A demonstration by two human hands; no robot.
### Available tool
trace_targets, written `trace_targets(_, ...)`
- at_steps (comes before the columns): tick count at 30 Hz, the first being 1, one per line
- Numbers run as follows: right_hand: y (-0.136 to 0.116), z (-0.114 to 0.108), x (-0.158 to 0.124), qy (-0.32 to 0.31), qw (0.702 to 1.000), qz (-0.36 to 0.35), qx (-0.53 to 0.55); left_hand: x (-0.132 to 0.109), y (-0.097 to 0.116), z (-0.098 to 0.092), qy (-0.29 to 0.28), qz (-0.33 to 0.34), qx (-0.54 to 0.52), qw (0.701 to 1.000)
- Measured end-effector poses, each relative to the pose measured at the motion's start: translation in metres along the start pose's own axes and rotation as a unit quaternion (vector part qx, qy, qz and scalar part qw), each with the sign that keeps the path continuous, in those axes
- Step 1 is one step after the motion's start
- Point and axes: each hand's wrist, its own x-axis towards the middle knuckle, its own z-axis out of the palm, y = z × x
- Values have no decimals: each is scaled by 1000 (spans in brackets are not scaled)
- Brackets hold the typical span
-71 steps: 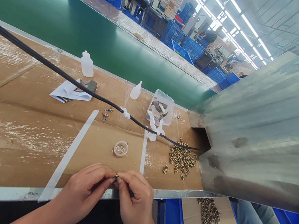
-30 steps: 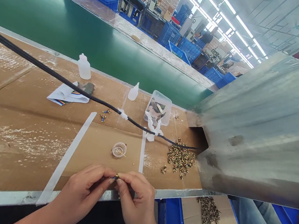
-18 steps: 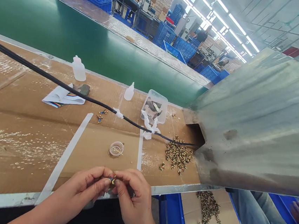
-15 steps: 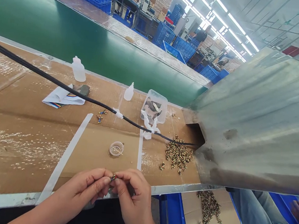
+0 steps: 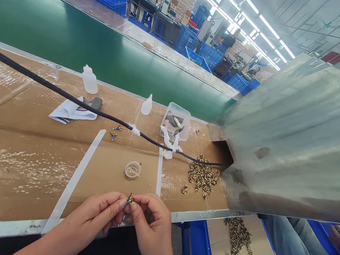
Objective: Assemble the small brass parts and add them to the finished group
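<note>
Between my fingertips is a tiny painted figurine (image 5: 129, 199) in dark, blue and red colours. My left hand (image 5: 106, 211) pinches it from the left, thumb against forefinger. From the other side my right hand (image 5: 149, 217) grips it in the same way, so both hands are closed. Fingers hide much of the piece. Just beyond the hands stands a small round clear cup (image 5: 132, 170) with a thin stick across it. To the right lies a heap of small gold and dark pieces (image 5: 204, 175). Two or three blue-tinted pieces (image 5: 114, 135) lie further back on the left.
Black cables (image 5: 105, 115) cross the cardboard-covered bench. White bottles (image 5: 89, 80), a folded cloth (image 5: 69, 112) and a clear plastic tub (image 5: 176, 120) stand behind. A metal panel (image 5: 291, 147) closes off the right. Beside it, more pieces (image 5: 237, 236) lie on cardboard near a seated person's leg (image 5: 294, 243).
The figurine has turned between my fingers, and a thin dark part of it now points up. Both hands stay in nearly the same place.
</note>
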Motion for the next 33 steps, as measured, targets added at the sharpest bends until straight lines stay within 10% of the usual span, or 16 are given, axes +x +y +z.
trace_targets(33, -8, 0, 8, 6, 986, -141, -94, 3, -6, -7, 100, 45, -91, 990)
